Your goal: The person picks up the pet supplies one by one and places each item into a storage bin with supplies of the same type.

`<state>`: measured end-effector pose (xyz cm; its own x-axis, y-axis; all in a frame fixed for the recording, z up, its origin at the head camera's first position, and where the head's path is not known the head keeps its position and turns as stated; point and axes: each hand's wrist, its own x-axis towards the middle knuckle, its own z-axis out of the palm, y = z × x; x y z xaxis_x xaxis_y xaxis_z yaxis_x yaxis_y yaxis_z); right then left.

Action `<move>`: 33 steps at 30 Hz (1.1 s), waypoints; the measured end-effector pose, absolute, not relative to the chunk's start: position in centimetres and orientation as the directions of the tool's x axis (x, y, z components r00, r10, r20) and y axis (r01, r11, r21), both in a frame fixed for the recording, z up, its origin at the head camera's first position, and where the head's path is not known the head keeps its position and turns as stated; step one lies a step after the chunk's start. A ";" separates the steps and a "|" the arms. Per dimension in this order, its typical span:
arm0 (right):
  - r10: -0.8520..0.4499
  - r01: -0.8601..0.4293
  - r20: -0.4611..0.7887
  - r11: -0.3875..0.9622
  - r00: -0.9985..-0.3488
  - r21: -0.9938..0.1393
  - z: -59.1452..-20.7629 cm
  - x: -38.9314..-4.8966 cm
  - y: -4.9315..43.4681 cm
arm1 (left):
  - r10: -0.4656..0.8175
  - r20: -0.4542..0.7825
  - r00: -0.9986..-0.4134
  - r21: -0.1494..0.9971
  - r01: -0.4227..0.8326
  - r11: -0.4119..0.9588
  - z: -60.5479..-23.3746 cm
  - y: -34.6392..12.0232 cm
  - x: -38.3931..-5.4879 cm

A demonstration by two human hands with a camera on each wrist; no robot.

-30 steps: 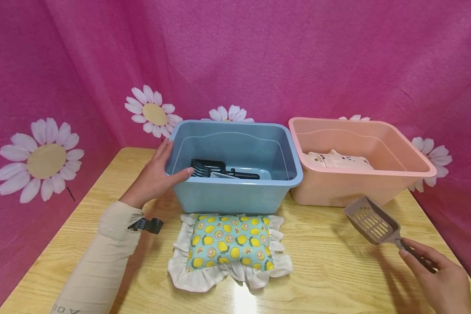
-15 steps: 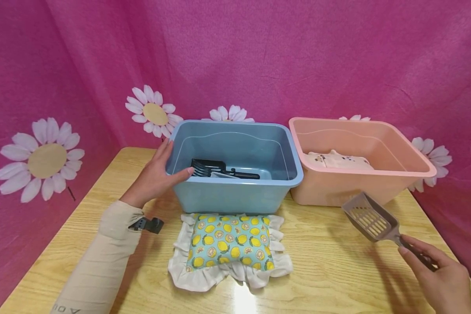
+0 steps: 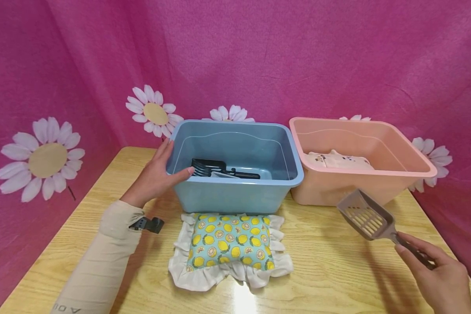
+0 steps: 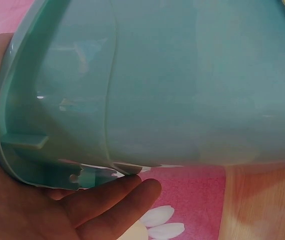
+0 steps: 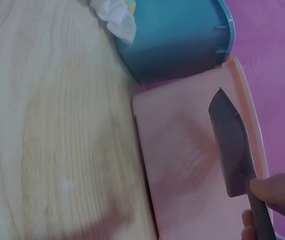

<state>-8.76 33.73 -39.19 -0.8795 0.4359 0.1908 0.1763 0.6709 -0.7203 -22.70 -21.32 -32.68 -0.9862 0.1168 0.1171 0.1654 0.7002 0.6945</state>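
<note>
My left hand (image 3: pixel 153 179) holds the near-left corner of the blue tub (image 3: pixel 231 196), thumb over the rim and fingers along the outside; the left wrist view shows fingers (image 4: pixel 117 200) below the rim. Dark slotted or tined tools (image 3: pixel 212 168) and something white lie inside that tub. In my right hand (image 3: pixel 439 274) is the handle of a brown slotted litter scoop (image 3: pixel 366 216), held above the table in front of the pink tub (image 3: pixel 337 187). In the right wrist view, the scoop (image 5: pixel 230 140) appears edge-on against the pink tub wall.
A lemon-print pillow (image 3: pixel 229 242) with white ruffles lies on the wooden table (image 3: pixel 318 279), before the blue tub. Pale printed fabric (image 3: pixel 339 161) sits in the pink tub, which stands right beside the blue one. A pink curtain (image 3: pixel 235 56) with daisies hangs behind.
My right hand has moved the litter scoop slightly left and up, toward the pink tub. The left hand and both tubs look unmoved.
</note>
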 end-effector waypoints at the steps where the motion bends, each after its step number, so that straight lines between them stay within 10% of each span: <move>1: 0.434 0.171 0.193 0.669 -0.880 -0.723 -39.0 -8.7 33.6 | 0.117 0.119 -0.986 0.694 0.167 0.701 -32.7 -21.3 -22.7; 33: 0.352 0.021 0.330 0.712 -0.876 -0.702 -36.7 -8.1 31.2 | 0.109 0.110 -0.988 0.701 0.155 0.696 -32.7 -21.3 -22.7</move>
